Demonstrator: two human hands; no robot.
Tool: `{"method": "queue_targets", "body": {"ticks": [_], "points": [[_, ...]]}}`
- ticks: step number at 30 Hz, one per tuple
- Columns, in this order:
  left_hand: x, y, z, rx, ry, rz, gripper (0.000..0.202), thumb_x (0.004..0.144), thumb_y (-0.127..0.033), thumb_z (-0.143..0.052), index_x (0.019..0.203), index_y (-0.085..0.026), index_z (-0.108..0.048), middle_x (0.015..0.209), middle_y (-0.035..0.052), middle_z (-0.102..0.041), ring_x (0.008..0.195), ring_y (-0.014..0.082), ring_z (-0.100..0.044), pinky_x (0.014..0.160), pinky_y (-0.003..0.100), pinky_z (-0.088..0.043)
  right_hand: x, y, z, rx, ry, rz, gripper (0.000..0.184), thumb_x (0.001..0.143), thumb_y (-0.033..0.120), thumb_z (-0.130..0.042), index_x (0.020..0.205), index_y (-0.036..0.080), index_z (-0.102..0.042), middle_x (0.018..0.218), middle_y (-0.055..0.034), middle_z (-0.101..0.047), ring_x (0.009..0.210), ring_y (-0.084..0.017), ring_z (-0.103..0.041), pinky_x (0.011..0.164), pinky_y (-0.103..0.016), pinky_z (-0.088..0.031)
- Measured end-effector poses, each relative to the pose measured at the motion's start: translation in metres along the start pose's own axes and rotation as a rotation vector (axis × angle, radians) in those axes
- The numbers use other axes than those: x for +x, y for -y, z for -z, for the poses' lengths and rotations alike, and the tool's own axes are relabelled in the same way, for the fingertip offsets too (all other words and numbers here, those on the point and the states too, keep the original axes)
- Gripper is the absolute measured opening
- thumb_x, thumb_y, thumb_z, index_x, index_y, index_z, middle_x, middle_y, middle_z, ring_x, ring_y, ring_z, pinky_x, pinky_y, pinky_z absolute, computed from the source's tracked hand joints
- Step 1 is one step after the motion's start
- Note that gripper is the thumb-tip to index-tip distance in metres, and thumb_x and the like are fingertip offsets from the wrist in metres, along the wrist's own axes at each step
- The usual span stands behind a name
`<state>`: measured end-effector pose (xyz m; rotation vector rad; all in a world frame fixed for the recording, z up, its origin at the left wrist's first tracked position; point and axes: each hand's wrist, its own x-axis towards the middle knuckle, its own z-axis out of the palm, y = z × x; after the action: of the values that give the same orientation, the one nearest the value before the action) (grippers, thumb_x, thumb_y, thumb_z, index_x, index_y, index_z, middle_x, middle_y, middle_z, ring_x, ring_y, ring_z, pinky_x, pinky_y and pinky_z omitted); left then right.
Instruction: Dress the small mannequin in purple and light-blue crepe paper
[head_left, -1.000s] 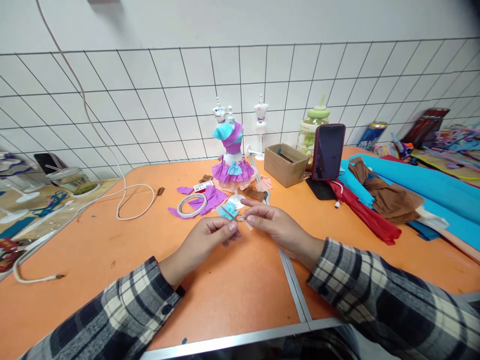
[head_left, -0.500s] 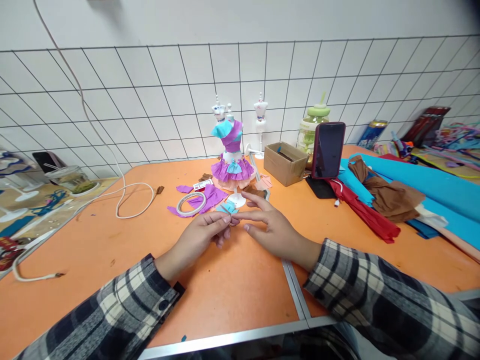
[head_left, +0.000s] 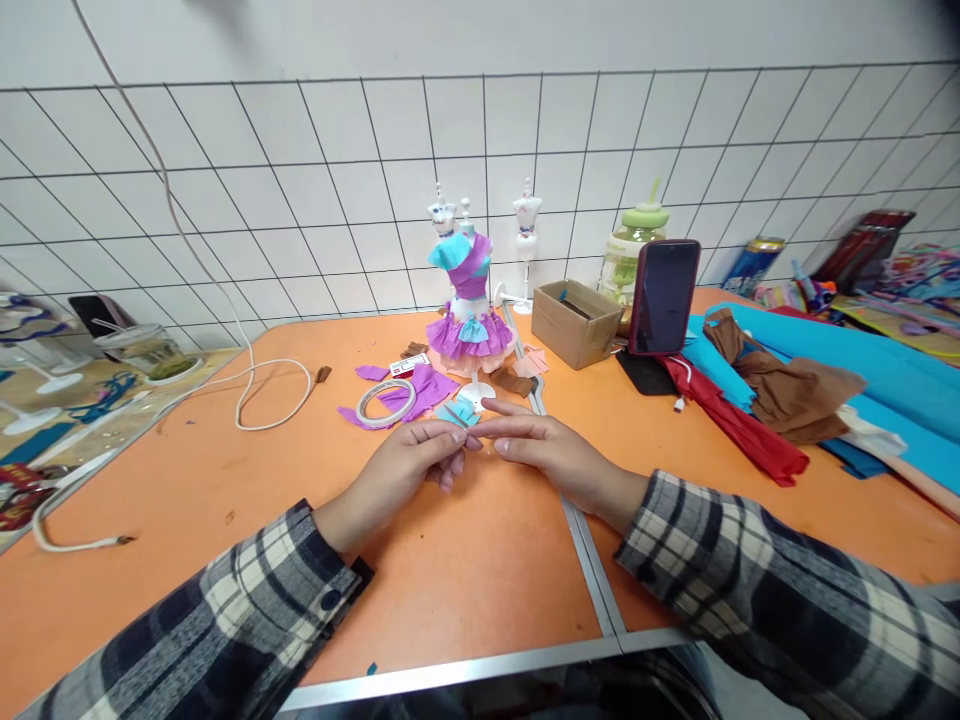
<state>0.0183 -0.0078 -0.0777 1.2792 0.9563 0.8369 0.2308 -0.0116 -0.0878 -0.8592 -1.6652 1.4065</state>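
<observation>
My left hand [head_left: 420,455] is closed in a pinch in front of the dress form; whatever is between its fingertips is too small to make out. Beside it, my right hand [head_left: 551,450] has its fingers stretched out, their tips touching the left fingertips. Just beyond lies a light blue paper scrap [head_left: 459,412]. A small dress form [head_left: 470,285] wears a purple and blue top and a ruffled purple skirt with a blue bow. Left of its white base, a roll of tape [head_left: 361,408] rests on purple crepe paper [head_left: 431,385].
Two white mannequins [head_left: 526,215] stand behind. A cardboard box [head_left: 574,335], a propped phone [head_left: 666,298] and a green-lidded jug [head_left: 637,240] are at the back right. Crumpled red [head_left: 750,435] and brown paper [head_left: 795,385] lies on the right. A white cable [head_left: 251,375] loops across the left.
The right hand's raised fingers have lowered and drawn together towards the left fingertips. The left hand keeps its pinch. The view has shifted slightly.
</observation>
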Motion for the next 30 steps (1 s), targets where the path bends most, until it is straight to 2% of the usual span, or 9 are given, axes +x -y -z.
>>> {"method": "queue_targets", "body": {"ticks": [8, 11, 14, 17, 19, 21, 24, 30], "points": [[-0.002, -0.0004, -0.0002, 0.031, -0.009, -0.062, 0.018, 0.08, -0.031, -0.064, 0.076, -0.016, -0.073, 0.057, -0.0006, -0.061, 0.05, 0.0093, -0.05, 0.05, 0.022, -0.04, -0.0007, -0.0006, -0.0009, 0.007, 0.022, 0.016, 0.031, 0.084, 0.045, -0.069, 0.113, 0.034, -0.074, 0.154, -0.0031, -0.042, 0.148, -0.024, -0.027, 0.12, -0.048, -0.017], [-0.0007, 0.002, 0.0007, 0.032, -0.029, -0.065, 0.019, 0.082, -0.033, -0.064, 0.078, -0.016, -0.073, 0.059, -0.0007, -0.061, 0.051, 0.0094, -0.05, 0.052, 0.022, -0.04, 0.0001, -0.0013, -0.0012, 0.018, 0.025, 0.012, 0.033, 0.083, 0.045, -0.07, 0.115, 0.034, -0.073, 0.155, -0.003, -0.041, 0.148, -0.024, -0.027, 0.12, -0.048, -0.018], [0.0009, 0.0039, 0.001, 0.018, -0.043, -0.066, 0.02, 0.082, -0.034, -0.066, 0.08, -0.016, -0.074, 0.063, 0.0007, -0.063, 0.055, 0.0107, -0.052, 0.055, 0.023, -0.043, 0.001, -0.0012, -0.0012, 0.027, 0.033, 0.006, 0.034, 0.083, 0.046, -0.07, 0.115, 0.034, -0.073, 0.151, -0.0035, -0.046, 0.149, -0.024, -0.025, 0.12, -0.049, -0.018], [0.0, 0.0011, -0.0016, -0.011, -0.065, -0.122, 0.015, 0.08, -0.029, -0.068, 0.075, -0.016, -0.074, 0.078, 0.0046, -0.069, 0.073, 0.0148, -0.06, 0.071, 0.026, -0.05, 0.0008, -0.0003, -0.0018, 0.045, 0.056, 0.022, 0.035, 0.085, 0.047, -0.069, 0.117, 0.034, -0.072, 0.15, -0.003, -0.048, 0.15, -0.024, -0.023, 0.121, -0.05, -0.018], [-0.0018, -0.0023, -0.0044, -0.084, -0.053, -0.149, 0.013, 0.078, -0.026, -0.067, 0.072, -0.017, -0.074, 0.088, 0.0058, -0.07, 0.088, 0.0179, -0.062, 0.085, 0.03, -0.05, -0.0002, 0.0011, -0.0025, 0.029, 0.076, 0.039, 0.038, 0.085, 0.047, -0.068, 0.121, 0.036, -0.069, 0.154, -0.0015, -0.043, 0.151, -0.024, -0.02, 0.121, -0.05, -0.016], [-0.0033, -0.0047, -0.0065, -0.169, -0.023, -0.146, 0.012, 0.079, -0.024, -0.066, 0.072, -0.017, -0.072, 0.086, 0.005, -0.069, 0.091, 0.0189, -0.062, 0.09, 0.033, -0.049, -0.0016, 0.0029, -0.0033, -0.007, 0.073, 0.059, 0.04, 0.085, 0.048, -0.068, 0.123, 0.036, -0.068, 0.159, -0.0003, -0.034, 0.151, -0.025, -0.018, 0.121, -0.05, -0.015], [-0.0036, -0.0046, -0.0063, -0.222, -0.013, -0.141, 0.013, 0.08, -0.024, -0.064, 0.071, -0.016, -0.069, 0.075, 0.0032, -0.065, 0.079, 0.0161, -0.059, 0.082, 0.029, -0.049, -0.0034, 0.0052, -0.0042, -0.055, 0.02, 0.103, 0.04, 0.085, 0.05, -0.068, 0.123, 0.037, -0.068, 0.162, 0.0012, -0.026, 0.151, -0.027, -0.017, 0.121, -0.051, -0.017], [-0.0004, -0.0032, 0.0004, -0.299, -0.066, -0.14, 0.014, 0.08, -0.023, -0.062, 0.067, -0.016, -0.065, 0.071, 0.0017, -0.059, 0.073, 0.0141, -0.055, 0.074, 0.026, -0.047, -0.0025, 0.0022, -0.006, -0.117, -0.053, 0.122, 0.038, 0.085, 0.045, -0.068, 0.121, 0.034, -0.07, 0.158, -0.0022, -0.033, 0.148, -0.027, -0.026, 0.12, -0.049, -0.019]]}}
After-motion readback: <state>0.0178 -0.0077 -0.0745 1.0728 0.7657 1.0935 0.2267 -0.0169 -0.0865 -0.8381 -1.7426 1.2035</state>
